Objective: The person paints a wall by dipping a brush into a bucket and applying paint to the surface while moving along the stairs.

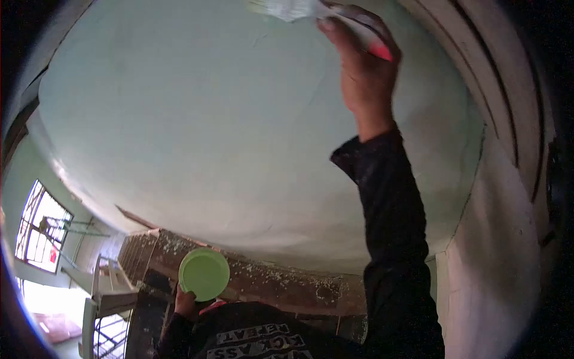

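Observation:
My right hand (366,78) is raised high against the pale green wall (209,119). Its fingers are wrapped round a paintbrush (293,8) with whitish bristles and a red patch near the handle's end. The bristles lie over the wall surface at the top edge of the view, partly cut off. Low down, near my body, my left hand (186,304) grips the rim of a round, light green tub (204,275). Thumb and fingers close on its lower left side.
Below the wall runs a brown, paint-spattered surface (269,281). At the left are a barred window (42,227) and a pale chair-like frame (110,293). A plain pale wall (490,251) rises on the right, under curved dark-lined boards (490,66).

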`<state>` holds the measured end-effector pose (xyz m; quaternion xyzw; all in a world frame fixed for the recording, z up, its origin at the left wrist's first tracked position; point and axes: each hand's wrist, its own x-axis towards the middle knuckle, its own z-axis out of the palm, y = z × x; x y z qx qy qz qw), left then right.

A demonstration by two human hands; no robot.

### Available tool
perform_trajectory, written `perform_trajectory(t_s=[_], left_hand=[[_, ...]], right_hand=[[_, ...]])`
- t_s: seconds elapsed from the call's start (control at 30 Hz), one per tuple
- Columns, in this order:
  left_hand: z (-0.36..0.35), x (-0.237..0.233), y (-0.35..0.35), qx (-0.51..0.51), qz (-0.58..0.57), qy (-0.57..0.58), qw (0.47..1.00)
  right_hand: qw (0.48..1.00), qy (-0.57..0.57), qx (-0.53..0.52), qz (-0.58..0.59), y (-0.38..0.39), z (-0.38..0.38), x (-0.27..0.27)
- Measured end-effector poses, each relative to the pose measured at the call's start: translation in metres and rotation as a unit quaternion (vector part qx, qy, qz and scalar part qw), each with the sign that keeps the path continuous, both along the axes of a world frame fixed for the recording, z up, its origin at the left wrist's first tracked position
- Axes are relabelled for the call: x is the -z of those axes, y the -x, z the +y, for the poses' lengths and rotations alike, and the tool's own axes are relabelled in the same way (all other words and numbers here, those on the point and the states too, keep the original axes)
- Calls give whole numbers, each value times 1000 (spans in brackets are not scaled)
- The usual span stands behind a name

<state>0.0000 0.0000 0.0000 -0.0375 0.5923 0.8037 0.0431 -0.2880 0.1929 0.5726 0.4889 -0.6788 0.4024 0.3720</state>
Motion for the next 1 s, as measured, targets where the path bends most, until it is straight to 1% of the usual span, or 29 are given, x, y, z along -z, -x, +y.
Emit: perform_trajectory(t_s=[0.03,0.07,0.1,0.13,0.17,0.2,0.27,0.3,0.33,0.37,0.4,0.43,0.47,0.5,0.53,0.6,0.63,0.67,0.7,0.73,0.77,0.8,0.83,0.9,0.97,1.0], left_hand=[[5,20,8,24,19,-9,999],[10,31,19,48,34,-17,998],[-13,0,19,57,40,13,997],[-2,-22,13,20,-82,-22,996],[6,-35,9,-20,-205,-55,977],[9,-35,8,-22,-211,-58,975],[2,-24,9,16,-166,132,977],[4,-8,9,9,-172,130,976],[10,16,10,17,-131,93,987],[12,29,7,25,-88,57,994],[19,11,10,1,-145,-12,989],[26,-30,14,-11,-147,-17,989],[28,-83,18,-12,-181,-66,981],[29,-108,18,-12,-214,-116,970],[29,-102,17,-21,-215,-120,969],[29,-86,15,-8,-169,-124,978],[29,-91,13,-13,-171,-125,977],[30,-102,14,-25,-191,-131,972],[30,-109,14,-36,-211,-136,967],[30,-110,14,-38,-211,-136,967],[30,-110,13,-37,-204,-114,972],[30,-111,13,-36,-197,-92,975],[30,-97,12,-34,-198,-91,975],[26,-49,6,-47,-175,-32,983],[19,-35,-2,-48,-181,-15,982],[16,-29,-6,-52,-184,1,982]], right_hand=[[999,0,53,-6,1,-5,-1],[1000,23,2,-18,18,-5,1],[998,53,10,-10,16,17,-12],[996,81,-21,-40,20,30,-12],[990,110,-54,-71,24,44,-11],[974,169,-83,-122,16,61,-6],[952,249,-59,-166,2,113,-3],[942,292,4,-167,-15,131,-6],[934,310,23,-173,-29,152,-7],[934,316,53,-158,-38,170,-10],[948,284,52,-135,-50,179,-11],[949,285,28,-130,-51,192,-15],[952,279,19,-128,-56,186,-13],[954,272,10,-128,-57,178,-15],[954,270,2,-133,-54,161,-13],[954,241,13,-180,-50,118,4],[945,232,8,-231,-45,97,16],[954,179,0,-243,-38,72,29],[967,124,18,-221,-32,43,40],[968,80,-3,-237,-23,24,50],[972,61,-36,-223,-14,6,60],[976,30,-32,-213,-7,-7,64],[973,34,-37,-223,-1,-12,67],[981,40,14,-188,9,0,67],[957,158,28,-242,0,28,61],[954,196,43,-224,-8,47,56]])
